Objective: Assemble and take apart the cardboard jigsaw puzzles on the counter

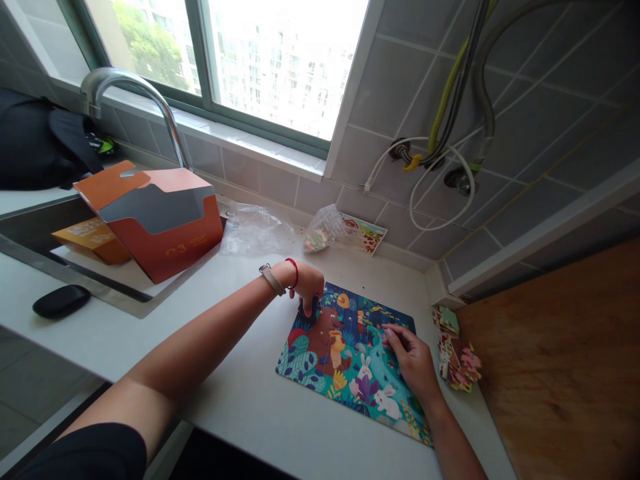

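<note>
A colourful jigsaw puzzle (345, 380) with a brown bear, rabbits and a dark night forest lies flat on the white counter. At its upper left corner, my left hand (307, 285) points its fingers downward, closed around a dark puzzle piece (315, 304) that is partly hidden. My right hand (413, 357) rests over the right side of the picture. Its thumb and forefinger come together above the blue stream; whatever is between them, if anything, cannot be made out.
Loose puzzle pieces (457, 363) are piled on the right by a wooden board (560, 353). Behind are a bag of pieces (320, 233), a picture card (367, 233) and clear plastic wrapping (255, 230). An orange box (185, 233) stands over the sink; a black mouse (61, 301) lies left.
</note>
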`<state>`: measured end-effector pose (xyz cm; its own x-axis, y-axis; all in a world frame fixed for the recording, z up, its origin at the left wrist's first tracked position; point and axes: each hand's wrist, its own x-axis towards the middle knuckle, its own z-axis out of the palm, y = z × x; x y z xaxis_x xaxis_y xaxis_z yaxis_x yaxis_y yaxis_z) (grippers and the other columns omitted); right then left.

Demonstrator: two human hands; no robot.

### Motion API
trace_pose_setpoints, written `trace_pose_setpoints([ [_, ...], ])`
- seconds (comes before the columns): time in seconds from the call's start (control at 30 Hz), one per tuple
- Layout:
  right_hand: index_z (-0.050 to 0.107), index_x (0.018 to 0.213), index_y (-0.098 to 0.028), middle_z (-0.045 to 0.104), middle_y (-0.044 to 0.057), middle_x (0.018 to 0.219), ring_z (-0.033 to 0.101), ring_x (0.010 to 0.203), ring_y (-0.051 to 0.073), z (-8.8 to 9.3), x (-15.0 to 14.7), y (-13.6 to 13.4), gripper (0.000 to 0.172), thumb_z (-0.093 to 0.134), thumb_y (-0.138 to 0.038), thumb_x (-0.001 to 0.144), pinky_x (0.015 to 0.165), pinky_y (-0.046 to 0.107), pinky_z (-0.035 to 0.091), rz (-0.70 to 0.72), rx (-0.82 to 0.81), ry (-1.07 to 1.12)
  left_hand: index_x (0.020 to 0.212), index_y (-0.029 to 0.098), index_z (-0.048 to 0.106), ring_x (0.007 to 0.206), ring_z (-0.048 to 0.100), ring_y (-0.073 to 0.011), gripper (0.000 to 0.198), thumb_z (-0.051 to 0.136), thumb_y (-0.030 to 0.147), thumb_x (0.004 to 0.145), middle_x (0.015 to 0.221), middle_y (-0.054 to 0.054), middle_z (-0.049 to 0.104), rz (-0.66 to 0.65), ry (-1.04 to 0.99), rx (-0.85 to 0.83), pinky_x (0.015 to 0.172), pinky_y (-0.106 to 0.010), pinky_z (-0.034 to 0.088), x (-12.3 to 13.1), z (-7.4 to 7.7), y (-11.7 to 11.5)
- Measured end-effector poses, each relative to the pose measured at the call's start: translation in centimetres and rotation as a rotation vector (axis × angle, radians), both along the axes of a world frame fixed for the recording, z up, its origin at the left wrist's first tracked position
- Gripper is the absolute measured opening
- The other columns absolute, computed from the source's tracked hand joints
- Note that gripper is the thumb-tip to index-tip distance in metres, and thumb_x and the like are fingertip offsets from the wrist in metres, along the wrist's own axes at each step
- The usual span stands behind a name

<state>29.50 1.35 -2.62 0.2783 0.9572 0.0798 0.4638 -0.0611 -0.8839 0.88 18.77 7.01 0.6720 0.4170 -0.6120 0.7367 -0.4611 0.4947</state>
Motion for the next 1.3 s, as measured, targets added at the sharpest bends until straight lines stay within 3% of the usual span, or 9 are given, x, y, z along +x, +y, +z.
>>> trace_pose_setpoints([
  [0.13,0.079,0.098,-0.018,0.076,0.01,0.082,0.071,0.074,0.025,0.0,0.0,0.0,0.05,0.068,-0.064,0.082,0.069,0.034,0.058,0.004,0.007,-0.008,0.099,0.018,0.08,0.059,0.065,-0.0209,0.057,0.095,0.035,0.048,0.077,-0.006,0.074,-0.053,0.083,0.176,0.06,-0.033,0.057,0.4,0.1,-0.9],
  [0.27,0.079,0.098,-0.018,0.076,0.009,0.081,0.071,0.073,0.025,0.1,0.0,0.0,0.049,0.068,-0.064,0.082,0.068,0.034,0.058,0.008,0.015,-0.017,0.096,0.019,0.081,0.078,0.07,-0.026,0.058,0.098,0.025,0.041,0.08,-0.006,0.077,-0.101,0.074,0.323,0.074,-0.032,0.057,1.2,-0.1,-1.6],
  [0.63,0.078,0.098,-0.018,0.076,0.009,0.08,0.07,0.074,0.025,0.3,-0.2,-0.1,0.049,0.068,-0.063,0.083,0.069,0.034,0.057,0.001,0.011,-0.016,0.098,0.011,0.08,0.087,0.075,-0.0331,0.056,0.096,0.007,0.044,0.099,-0.019,0.078,-0.047,0.246,0.42,0.077,-0.038,0.062,3.2,0.7,-4.5],
  [0.77,0.078,0.099,-0.018,0.076,0.009,0.08,0.07,0.074,0.025,0.0,-0.1,-0.1,0.049,0.068,-0.063,0.083,0.07,0.034,0.057,0.006,0.002,-0.023,0.098,0.014,0.08,0.089,0.074,-0.0332,0.06,0.099,0.013,0.041,0.103,-0.016,0.078,-0.068,0.251,0.393,0.081,-0.04,0.062,2.9,1.1,-4.1],
  [0.93,0.078,0.1,-0.018,0.076,0.009,0.081,0.07,0.074,0.025,0.3,-0.1,-0.1,0.051,0.067,-0.064,0.083,0.068,0.034,0.057,0.01,0.001,-0.024,0.073,0.016,0.08,0.089,0.073,-0.0385,0.04,0.1,0.022,0.039,0.079,-0.012,0.077,-0.045,0.078,0.334,0.084,-0.046,0.06,1.9,-0.1,-2.7],
  [1.0,0.079,0.099,-0.018,0.075,0.009,0.079,0.07,0.073,0.026,0.4,-0.2,-0.1,0.052,0.067,-0.065,0.083,0.069,0.035,0.057,0.009,0.003,-0.034,0.072,0.016,0.079,0.082,0.073,-0.0362,0.039,0.099,0.024,0.041,0.066,-0.009,0.072,-0.041,0.039,0.255,0.082,-0.046,0.06,1.5,-0.8,-2.0],
  [1.1,0.079,0.1,-0.018,0.074,0.008,0.076,0.07,0.073,0.026,0.5,-0.2,-0.2,0.051,0.066,-0.065,0.083,0.07,0.035,0.056,0.013,0.008,-0.048,0.089,0.017,0.077,0.067,0.071,-0.0298,0.052,0.099,0.033,0.044,0.054,-0.003,0.065,0.0,0.068,0.084,0.073,-0.044,0.062,0.7,-1.8,-0.9],
  [1.17,0.078,0.1,-0.018,0.074,0.008,0.077,0.07,0.073,0.025,0.4,-0.2,-0.2,0.05,0.067,-0.064,0.084,0.07,0.035,0.056,0.021,0.009,-0.05,0.097,0.018,0.075,0.064,0.071,-0.0282,0.058,0.098,0.037,0.047,0.054,-0.002,0.065,0.037,0.051,-0.053,0.068,-0.042,0.063,0.3,-2.5,-0.2],
  [1.3,0.079,0.099,-0.018,0.075,0.008,0.078,0.07,0.074,0.025,0.3,-0.1,-0.1,0.049,0.066,-0.063,0.084,0.071,0.035,0.056,0.026,0.011,-0.051,0.086,0.018,0.073,0.068,0.073,-0.0271,0.045,0.095,0.038,0.052,0.06,-0.003,0.068,0.014,0.004,-0.2,0.067,-0.042,0.064,-0.2,-3.1,0.6],
])
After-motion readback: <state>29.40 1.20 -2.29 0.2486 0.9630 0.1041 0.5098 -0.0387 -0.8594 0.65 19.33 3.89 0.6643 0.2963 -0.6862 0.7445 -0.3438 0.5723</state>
